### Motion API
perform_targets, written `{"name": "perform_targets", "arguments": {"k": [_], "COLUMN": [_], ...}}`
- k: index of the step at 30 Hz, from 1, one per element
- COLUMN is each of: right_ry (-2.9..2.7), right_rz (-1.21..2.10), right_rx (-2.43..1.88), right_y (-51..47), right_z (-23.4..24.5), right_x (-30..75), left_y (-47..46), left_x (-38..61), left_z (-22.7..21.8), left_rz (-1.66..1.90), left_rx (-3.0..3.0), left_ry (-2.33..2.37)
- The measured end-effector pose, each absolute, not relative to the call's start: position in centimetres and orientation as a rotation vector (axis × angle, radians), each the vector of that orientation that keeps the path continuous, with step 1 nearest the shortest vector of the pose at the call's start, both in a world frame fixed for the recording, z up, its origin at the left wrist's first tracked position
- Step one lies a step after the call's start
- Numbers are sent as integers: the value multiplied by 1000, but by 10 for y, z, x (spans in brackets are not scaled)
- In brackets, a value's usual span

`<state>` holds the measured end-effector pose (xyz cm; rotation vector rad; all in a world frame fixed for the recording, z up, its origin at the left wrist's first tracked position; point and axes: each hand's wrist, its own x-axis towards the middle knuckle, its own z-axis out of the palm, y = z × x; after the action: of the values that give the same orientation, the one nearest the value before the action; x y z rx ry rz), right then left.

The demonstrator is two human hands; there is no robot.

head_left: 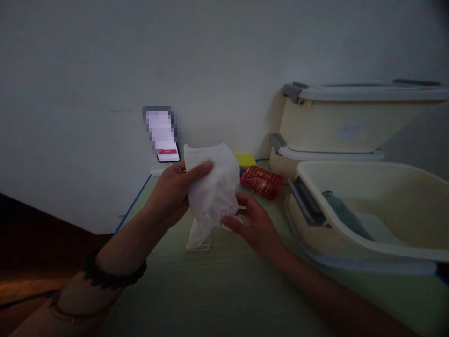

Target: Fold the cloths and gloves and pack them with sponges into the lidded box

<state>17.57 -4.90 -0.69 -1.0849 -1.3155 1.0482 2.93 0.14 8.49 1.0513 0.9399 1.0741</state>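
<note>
A crumpled white cloth (214,185) hangs above the green table (224,281). My left hand (173,189) grips its upper left part, thumb across the front. My right hand (254,220) pinches its lower right edge. The cloth's lower end droops down to the table surface. A dark bead bracelet (105,274) circles my left wrist.
An open cream plastic bin (403,243) with a green cloth (345,215) inside stands at the right. Two lidded cream bins (351,121) are stacked behind it. A red patterned pouch (262,181), a yellow block (245,161) and a lit phone (168,152) sit by the white wall.
</note>
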Motion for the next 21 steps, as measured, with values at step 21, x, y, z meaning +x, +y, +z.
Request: {"name": "perform_targets", "arguments": {"k": [21], "right_ry": [-1565], "right_rz": [1352], "right_rx": [-1088], "right_y": [-50], "right_z": [0], "right_x": [183], "left_y": [25], "left_x": [12], "left_z": [86], "left_rz": [1392], "left_rx": [987], "left_ry": [920]}}
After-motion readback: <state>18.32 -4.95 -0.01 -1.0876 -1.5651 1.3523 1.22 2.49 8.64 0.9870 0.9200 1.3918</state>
